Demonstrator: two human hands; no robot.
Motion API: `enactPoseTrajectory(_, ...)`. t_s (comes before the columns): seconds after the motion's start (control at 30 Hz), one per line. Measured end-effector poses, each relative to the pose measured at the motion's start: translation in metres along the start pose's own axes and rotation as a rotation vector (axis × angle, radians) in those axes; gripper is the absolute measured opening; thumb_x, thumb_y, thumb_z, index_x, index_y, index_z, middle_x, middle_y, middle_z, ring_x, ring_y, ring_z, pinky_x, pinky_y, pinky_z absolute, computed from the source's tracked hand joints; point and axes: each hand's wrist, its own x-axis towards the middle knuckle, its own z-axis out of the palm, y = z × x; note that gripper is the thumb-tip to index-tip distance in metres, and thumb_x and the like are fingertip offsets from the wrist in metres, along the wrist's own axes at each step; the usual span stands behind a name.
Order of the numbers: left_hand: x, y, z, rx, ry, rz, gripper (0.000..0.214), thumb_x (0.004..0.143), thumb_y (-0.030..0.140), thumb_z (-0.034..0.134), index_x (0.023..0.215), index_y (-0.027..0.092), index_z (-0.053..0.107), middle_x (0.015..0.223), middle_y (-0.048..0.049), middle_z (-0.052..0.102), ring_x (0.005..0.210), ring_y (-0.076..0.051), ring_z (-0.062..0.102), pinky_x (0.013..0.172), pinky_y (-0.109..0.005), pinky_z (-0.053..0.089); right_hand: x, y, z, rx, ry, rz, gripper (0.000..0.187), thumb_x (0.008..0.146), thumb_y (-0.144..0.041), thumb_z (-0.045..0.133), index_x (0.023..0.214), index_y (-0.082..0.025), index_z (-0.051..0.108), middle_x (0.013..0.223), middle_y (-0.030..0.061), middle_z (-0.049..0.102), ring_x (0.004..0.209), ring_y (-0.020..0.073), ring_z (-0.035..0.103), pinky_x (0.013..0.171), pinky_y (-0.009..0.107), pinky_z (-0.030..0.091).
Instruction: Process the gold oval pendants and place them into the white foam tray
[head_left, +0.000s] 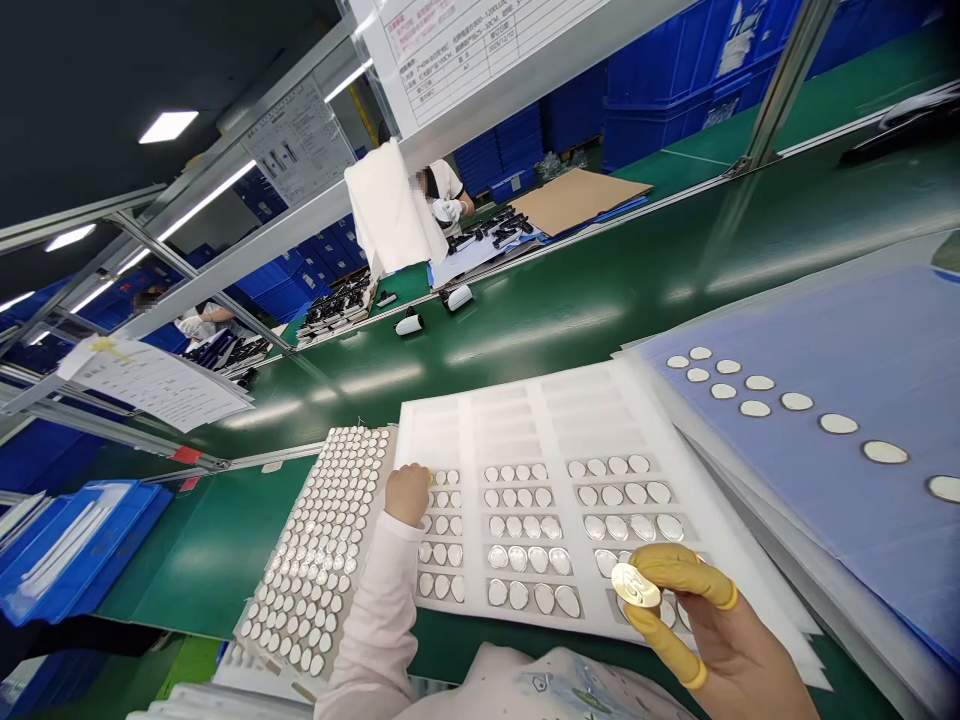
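My right hand (724, 625), with yellow finger cots on thumb and finger, pinches a shiny gold-toned oval disc (636, 586). A curved emblem shows on the disc's face. It is held above the near right corner of a white foam sheet (472, 510) with rows of similar discs in shallow recesses. My left hand (409, 493) is curled at the foam's left edge, beside the farthest row of discs there; its fingertips are mostly hidden, so what they hold cannot be made out. Left of it stands a tray (352, 535) densely covered with round white-faced discs.
On the right, a blue sheet (810, 480) carries several loose discs. A green conveyor surface (525, 310) runs behind, with two small white-and-black parts (409, 322) on it. Across it sits a co-worker (448, 200) in white gloves. A metal frame with hanging papers (157, 380) stands left.
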Motion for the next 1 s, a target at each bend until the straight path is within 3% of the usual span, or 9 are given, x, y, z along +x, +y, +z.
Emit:
enactPoseTrajectory(0.17,0.0,0.007,0.0,-0.013,0.012,-0.025,0.018,0.096,0.028,0.06,0.104,0.013,0.067,0.112,-0.0075,0.068,0.106,-0.022,0.063,0.095,-0.044,0.05,0.003,0.0,0.0,0.012,-0.007,-0.092,0.023,0.092,-0.018,0.065,0.11,-0.032,0.061,0.093,0.0027,0.062,0.071,0.0156,0.06,0.068,0.028,0.058)
enactPoseTrajectory(0.33,0.0,0.01,0.001,-0.085,0.087,-0.078,0.022,0.088,0.003,0.052,0.097,0.013,0.069,0.107,-0.0128,0.069,0.102,-0.024,0.066,0.089,-0.037,0.048,0.002,-0.003,-0.003,0.024,-0.005,-0.108,0.028,0.091,-0.014,0.066,0.111,-0.033,0.061,0.091,0.0024,0.063,0.071,0.0162,0.061,0.068,0.028,0.059)
enactPoseTrajectory(0.53,-0.015,0.025,-0.004,-0.23,0.328,-0.087,0.033,0.088,-0.001,0.041,0.096,0.011,0.072,0.108,-0.0186,0.068,0.113,-0.032,0.061,0.107,-0.05,0.036,0.0,-0.006,-0.003,0.062,0.018,-0.144,0.026,0.091,-0.015,0.066,0.111,-0.032,0.062,0.09,0.0027,0.064,0.07,0.0163,0.062,0.064,0.028,0.059)
enactPoseTrajectory(0.63,-0.037,0.05,-0.009,-0.351,0.391,0.044,0.031,0.094,0.008,0.044,0.106,0.017,0.071,0.113,-0.0134,0.068,0.111,-0.027,0.062,0.103,-0.043,0.044,0.002,-0.009,-0.001,0.07,0.044,-0.161,0.023,0.092,-0.017,0.066,0.11,-0.031,0.063,0.089,0.0026,0.063,0.072,0.0163,0.063,0.065,0.027,0.059)
enactPoseTrajectory(0.7,-0.056,0.07,-0.015,-0.568,0.381,0.278,0.027,0.099,0.018,0.046,0.11,0.022,0.07,0.114,-0.0089,0.069,0.108,-0.022,0.063,0.097,-0.036,0.049,0.003,-0.011,0.001,0.07,0.05,-0.177,0.023,0.093,-0.016,0.065,0.11,-0.031,0.063,0.089,0.002,0.063,0.071,0.0156,0.062,0.064,0.026,0.059)
enactPoseTrajectory(0.8,-0.082,0.1,-0.024,-1.086,0.217,0.797,0.025,0.1,0.032,0.051,0.104,0.02,0.072,0.106,-0.0099,0.072,0.1,-0.02,0.065,0.092,-0.033,0.052,0.005,-0.01,0.003,0.05,0.056,-0.208,0.025,0.092,-0.013,0.065,0.109,-0.031,0.062,0.09,0.0019,0.063,0.071,0.0153,0.062,0.063,0.026,0.058)
enactPoseTrajectory(0.87,-0.093,0.116,-0.03,-1.315,0.043,1.01,0.03,0.097,0.042,0.057,0.097,0.018,0.074,0.098,-0.0107,0.072,0.091,-0.019,0.065,0.087,-0.033,0.052,0.005,-0.009,0.003,0.007,0.062,-0.232,0.027,0.09,-0.011,0.066,0.109,-0.03,0.062,0.09,0.002,0.063,0.073,0.0159,0.063,0.064,0.026,0.058)
enactPoseTrajectory(0.93,-0.099,0.129,-0.034,-1.51,-0.151,1.031,0.036,0.09,0.051,0.065,0.092,0.016,0.072,0.093,-0.01,0.07,0.084,-0.017,0.064,0.081,-0.031,0.052,0.004,-0.007,0.002,-0.046,0.076,-0.259,0.03,0.087,-0.009,0.067,0.108,-0.03,0.062,0.089,0.0019,0.064,0.075,0.017,0.063,0.064,0.027,0.058)
enactPoseTrajectory(1.0,-0.101,0.139,-0.035,-1.698,-0.367,0.927,0.042,0.081,0.056,0.074,0.089,0.015,0.07,0.087,-0.008,0.068,0.077,-0.015,0.062,0.076,-0.029,0.051,0.003,-0.005,0.0,-0.094,0.089,-0.274,0.032,0.086,-0.008,0.067,0.108,-0.03,0.061,0.089,0.0018,0.064,0.076,0.0177,0.064,0.065,0.028,0.058)
